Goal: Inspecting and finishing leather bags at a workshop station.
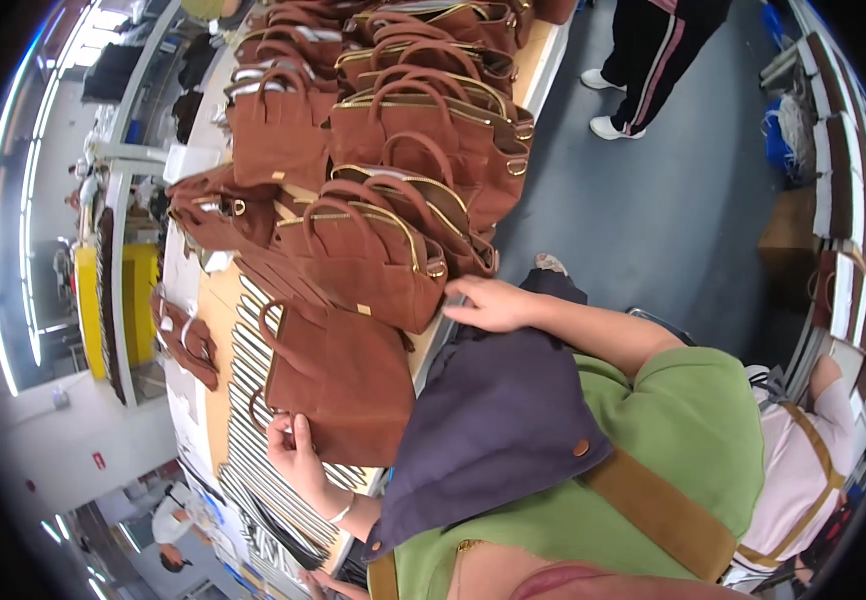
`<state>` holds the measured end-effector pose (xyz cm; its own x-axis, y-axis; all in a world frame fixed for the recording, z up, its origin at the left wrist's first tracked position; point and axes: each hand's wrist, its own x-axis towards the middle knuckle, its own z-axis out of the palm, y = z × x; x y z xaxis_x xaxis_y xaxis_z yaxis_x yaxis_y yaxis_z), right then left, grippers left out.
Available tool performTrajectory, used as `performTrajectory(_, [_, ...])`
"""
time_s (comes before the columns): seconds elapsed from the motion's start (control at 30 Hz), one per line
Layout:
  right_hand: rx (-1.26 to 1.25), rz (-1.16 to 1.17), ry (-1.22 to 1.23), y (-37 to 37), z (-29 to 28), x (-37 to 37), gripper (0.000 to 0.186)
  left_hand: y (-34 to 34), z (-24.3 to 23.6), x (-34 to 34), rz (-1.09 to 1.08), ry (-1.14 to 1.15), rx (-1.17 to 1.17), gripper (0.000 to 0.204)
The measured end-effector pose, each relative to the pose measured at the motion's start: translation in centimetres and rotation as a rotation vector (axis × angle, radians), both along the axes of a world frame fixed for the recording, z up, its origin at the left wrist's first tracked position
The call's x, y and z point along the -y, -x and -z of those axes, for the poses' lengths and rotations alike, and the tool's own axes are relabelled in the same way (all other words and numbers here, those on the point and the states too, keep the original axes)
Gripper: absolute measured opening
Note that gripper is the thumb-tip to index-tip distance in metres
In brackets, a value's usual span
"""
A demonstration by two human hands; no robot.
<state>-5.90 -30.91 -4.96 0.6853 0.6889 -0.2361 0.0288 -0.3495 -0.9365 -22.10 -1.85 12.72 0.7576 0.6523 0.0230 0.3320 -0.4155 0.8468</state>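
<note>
A brown leather handbag (353, 385) with two looped handles lies tilted on the table edge in front of me. My left hand (298, 468) grips its near corner, with the thumb on the leather and the other fingers partly hidden. To the right, my right hand (493, 304) has loosely bent fingers, apart from each other, and appears to hold nothing. It is by the lower corner of an upright brown handbag (363, 265) with a gold zipper; whether it touches that bag I cannot tell.
Rows of similar brown handbags (423, 130) crowd the table's far part. Striped dark-and-white strips (253, 370) lie beneath the near bag. A brown leather piece (185, 345) sits at the left. Another person's legs (648, 60) stand on the grey floor (643, 220); shelving (848, 190) lines the right.
</note>
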Motion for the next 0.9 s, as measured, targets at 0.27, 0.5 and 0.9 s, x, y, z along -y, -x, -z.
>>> performTrajectory(0.27, [0.014, -0.248, 0.088, -5.1, -1.0, 7.8, 0.028, -0.4, 0.4, -1.5, -0.01, -0.04, 0.009, 0.01])
performTrajectory(0.5, [0.083, 0.069, 0.294, -9.7, -0.4, 10.3, 0.036, -1.9, -1.0, -0.6, -0.033, 0.008, -0.092, 0.008])
performTrajectory(0.9, [0.055, 1.056, -0.125, -17.0, 2.4, 10.4, 0.063, -2.7, -1.1, 2.5, -0.096, -0.045, -0.094, 0.011])
